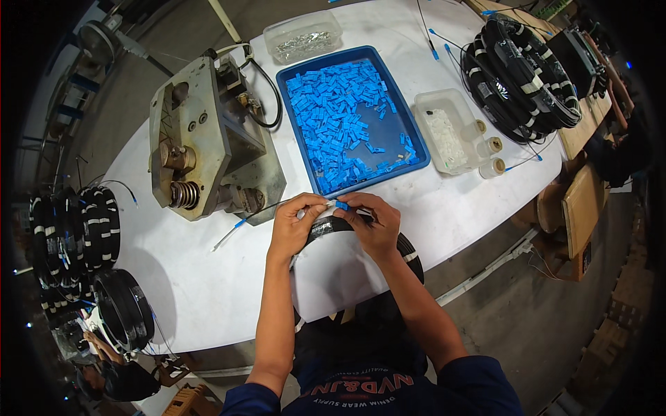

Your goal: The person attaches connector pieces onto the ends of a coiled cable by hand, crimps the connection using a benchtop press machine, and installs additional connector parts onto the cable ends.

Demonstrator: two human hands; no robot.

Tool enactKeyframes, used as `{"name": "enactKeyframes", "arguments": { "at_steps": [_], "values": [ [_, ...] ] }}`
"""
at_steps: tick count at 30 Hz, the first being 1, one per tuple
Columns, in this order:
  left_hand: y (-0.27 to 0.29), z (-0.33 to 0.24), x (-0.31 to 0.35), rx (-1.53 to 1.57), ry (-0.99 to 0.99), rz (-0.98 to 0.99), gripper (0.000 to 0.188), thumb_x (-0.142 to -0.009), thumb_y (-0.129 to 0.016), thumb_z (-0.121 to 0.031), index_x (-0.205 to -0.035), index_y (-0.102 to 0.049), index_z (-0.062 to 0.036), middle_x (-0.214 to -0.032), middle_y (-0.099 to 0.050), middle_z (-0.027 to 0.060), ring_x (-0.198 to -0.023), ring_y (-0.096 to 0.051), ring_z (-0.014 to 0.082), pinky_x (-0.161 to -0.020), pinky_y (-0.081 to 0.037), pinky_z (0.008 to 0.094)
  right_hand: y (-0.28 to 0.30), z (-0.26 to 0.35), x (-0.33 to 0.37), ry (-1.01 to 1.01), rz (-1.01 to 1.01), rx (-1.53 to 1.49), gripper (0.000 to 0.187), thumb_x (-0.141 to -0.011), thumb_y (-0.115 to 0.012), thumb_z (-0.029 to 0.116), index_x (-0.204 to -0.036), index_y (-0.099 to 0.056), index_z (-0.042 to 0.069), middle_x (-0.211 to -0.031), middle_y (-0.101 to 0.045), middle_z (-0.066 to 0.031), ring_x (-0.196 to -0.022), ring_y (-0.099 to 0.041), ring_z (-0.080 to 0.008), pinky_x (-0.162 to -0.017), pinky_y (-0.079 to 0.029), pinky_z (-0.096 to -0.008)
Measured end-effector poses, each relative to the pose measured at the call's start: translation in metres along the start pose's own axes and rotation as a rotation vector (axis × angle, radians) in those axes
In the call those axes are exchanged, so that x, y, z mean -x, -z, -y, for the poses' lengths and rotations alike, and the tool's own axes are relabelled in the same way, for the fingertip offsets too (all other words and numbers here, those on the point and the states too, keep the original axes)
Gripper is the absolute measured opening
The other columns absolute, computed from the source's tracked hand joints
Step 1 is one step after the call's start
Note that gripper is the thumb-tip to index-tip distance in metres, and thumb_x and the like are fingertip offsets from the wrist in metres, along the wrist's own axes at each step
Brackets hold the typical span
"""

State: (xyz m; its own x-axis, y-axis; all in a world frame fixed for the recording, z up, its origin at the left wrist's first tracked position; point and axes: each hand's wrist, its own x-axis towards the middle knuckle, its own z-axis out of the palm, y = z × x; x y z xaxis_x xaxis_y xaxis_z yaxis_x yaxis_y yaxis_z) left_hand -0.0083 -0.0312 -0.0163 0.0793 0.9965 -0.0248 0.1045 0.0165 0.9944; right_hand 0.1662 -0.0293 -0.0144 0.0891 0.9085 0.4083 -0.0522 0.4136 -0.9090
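Both my hands meet over a coil of black cable (410,258) at the near edge of the white table. My right hand (377,220) pinches a small blue plastic connector piece (341,205) between thumb and fingers. Against its left side, my left hand (298,220) is closed on a small whitish piece, mostly covered by the fingertips. A thin black cable with a blue connector and pale tip (240,223) sticks out left of my left hand. Just beyond my hands stands a blue tray (409,166) of many loose blue connector pieces (326,125).
A heavy metal press (201,125) stands left of the tray. Clear plastic tubs (444,128) (302,35) hold small parts. Small round containers (491,146) stand at right. More black cable coils (517,80) (123,308) lie on both sides. Another person (118,374) is at lower left.
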Motion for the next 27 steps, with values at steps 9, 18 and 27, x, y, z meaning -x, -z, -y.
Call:
{"name": "enactKeyframes", "arguments": {
  "at_steps": [9,18,27],
  "values": [
    [-0.002,-0.006,0.0,0.008,-0.002,0.023,0.01,-0.09,-0.066,-0.005,-0.097,-0.071,0.0004,-0.091,-0.07,0.007,-0.083,-0.06,0.0132,-0.078,-0.046,0.0262,0.004,0.002,0.0,-0.02,0.084,0.023,0.02,-0.082,-0.074,-0.006,-0.099,-0.064,-0.004,-0.1,-0.072,-0.0157,-0.084,-0.071,-0.0165,-0.074,-0.058,-0.025],
    [-0.003,-0.01,0.001,-0.047,-0.059,0.023,0.01,-0.089,-0.068,-0.006,-0.097,-0.071,-0.0002,-0.088,-0.069,0.0074,-0.08,-0.06,0.0135,-0.075,-0.045,0.0261,0.0,0.008,-0.003,-0.048,0.124,0.111,0.027,-0.08,-0.077,0.0,-0.105,-0.068,0.004,-0.092,-0.073,-0.009,-0.073,-0.069,-0.0142,-0.066,-0.055,-0.0252],
    [-0.007,-0.023,0.003,-0.27,-0.179,-0.041,0.01,-0.087,-0.07,-0.007,-0.094,-0.07,-0.0008,-0.084,-0.068,0.0081,-0.072,-0.06,0.0134,-0.067,-0.046,0.0261,0.0,0.009,-0.008,-0.22,0.182,0.082,0.024,-0.083,-0.075,0.004,-0.103,-0.063,-0.001,-0.08,-0.069,-0.0075,-0.072,-0.066,-0.0096,-0.066,-0.053,-0.023]
  ]
}}
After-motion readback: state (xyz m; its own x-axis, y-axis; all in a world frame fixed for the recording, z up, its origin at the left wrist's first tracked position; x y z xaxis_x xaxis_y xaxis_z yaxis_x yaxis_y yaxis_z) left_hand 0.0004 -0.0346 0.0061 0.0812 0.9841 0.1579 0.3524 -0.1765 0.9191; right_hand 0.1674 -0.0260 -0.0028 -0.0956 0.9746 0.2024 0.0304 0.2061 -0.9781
